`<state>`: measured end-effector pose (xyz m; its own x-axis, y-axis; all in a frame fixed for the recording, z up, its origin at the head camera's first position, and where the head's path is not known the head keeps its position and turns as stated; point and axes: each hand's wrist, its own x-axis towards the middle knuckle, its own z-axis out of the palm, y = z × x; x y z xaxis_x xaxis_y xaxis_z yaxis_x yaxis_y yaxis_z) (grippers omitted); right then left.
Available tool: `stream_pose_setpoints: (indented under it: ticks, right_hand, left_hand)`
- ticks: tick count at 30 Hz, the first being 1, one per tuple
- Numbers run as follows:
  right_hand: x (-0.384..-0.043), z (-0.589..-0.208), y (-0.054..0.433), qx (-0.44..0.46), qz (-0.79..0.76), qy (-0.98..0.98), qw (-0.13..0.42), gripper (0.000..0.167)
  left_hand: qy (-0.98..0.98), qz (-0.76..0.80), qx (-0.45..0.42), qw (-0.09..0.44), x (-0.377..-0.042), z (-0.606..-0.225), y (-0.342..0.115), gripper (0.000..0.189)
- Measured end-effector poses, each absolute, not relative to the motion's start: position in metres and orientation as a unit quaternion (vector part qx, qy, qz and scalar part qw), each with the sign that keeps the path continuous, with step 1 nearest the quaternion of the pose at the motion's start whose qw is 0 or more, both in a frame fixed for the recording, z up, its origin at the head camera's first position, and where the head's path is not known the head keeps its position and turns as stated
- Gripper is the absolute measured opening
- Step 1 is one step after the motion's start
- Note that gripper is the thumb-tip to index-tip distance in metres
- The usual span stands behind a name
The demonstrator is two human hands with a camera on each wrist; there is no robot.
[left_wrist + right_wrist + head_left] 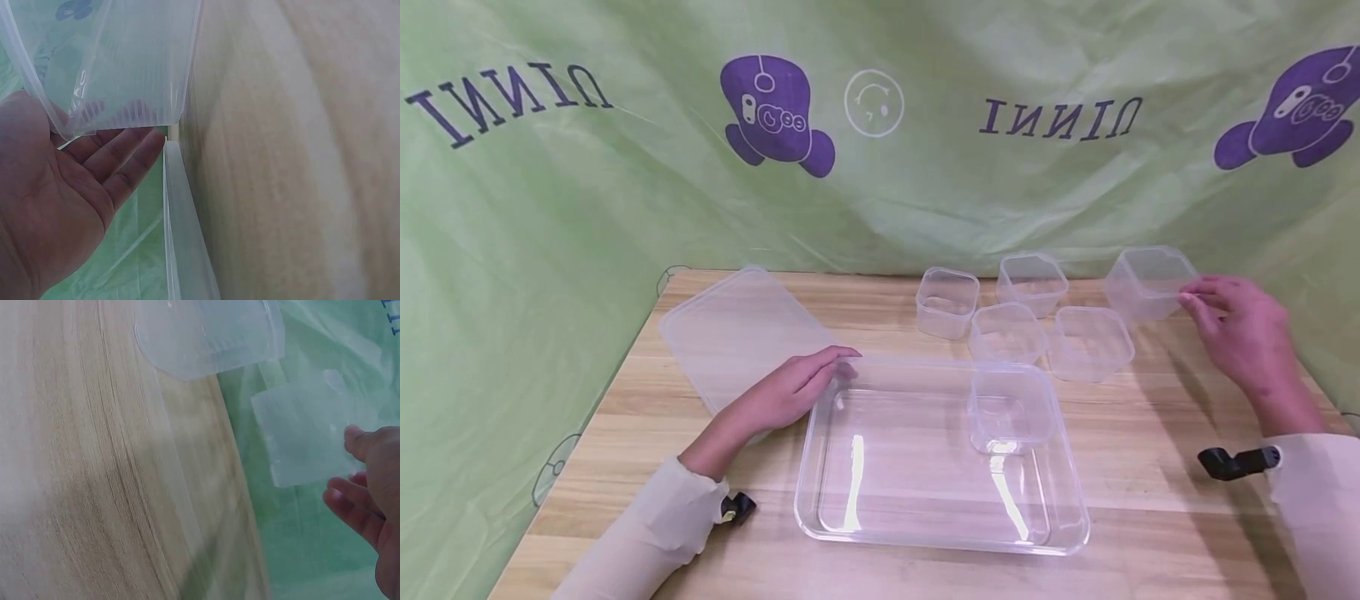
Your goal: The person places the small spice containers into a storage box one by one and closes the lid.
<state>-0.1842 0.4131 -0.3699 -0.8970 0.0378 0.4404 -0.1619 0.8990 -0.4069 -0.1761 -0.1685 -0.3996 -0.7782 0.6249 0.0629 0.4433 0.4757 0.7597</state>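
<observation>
A large clear plastic box [940, 546] stands open on the table in the head view. My left hand [801, 383] holds its far left corner, fingers bent round the wall. The left wrist view shows the palm [59, 206] beside this box [137, 62]. My right hand [1243, 329] pinches a small clear square container [1150, 283], tilted at the far right. In the right wrist view the thumb and fingers meet the edge of that small container [306, 434]. Another small container [1011, 408] sits inside the large box, at its far right corner.
Several small clear containers stand behind the large box, among them one at the back [947, 304] and one nearer [1090, 342]. A flat translucent lid [737, 325] lies at the far left. Green printed cloth [895, 208] hangs along the table's back edge.
</observation>
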Motion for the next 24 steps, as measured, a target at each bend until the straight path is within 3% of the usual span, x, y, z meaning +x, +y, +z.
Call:
stream_pose_setpoints:
  ticks: [10,24]
  right_hand:
    - [-0.179,-0.353,0.396,0.053,0.236,-0.917,0.316,0.021]
    - [-0.151,-0.319,0.36,0.113,0.233,-0.899,0.354,0.018]
  left_hand:
    - [0.853,0.404,0.311,0.114,-0.176,-0.4,-0.169,0.039]
    - [0.854,0.396,0.318,0.116,-0.178,-0.399,-0.169,0.038]
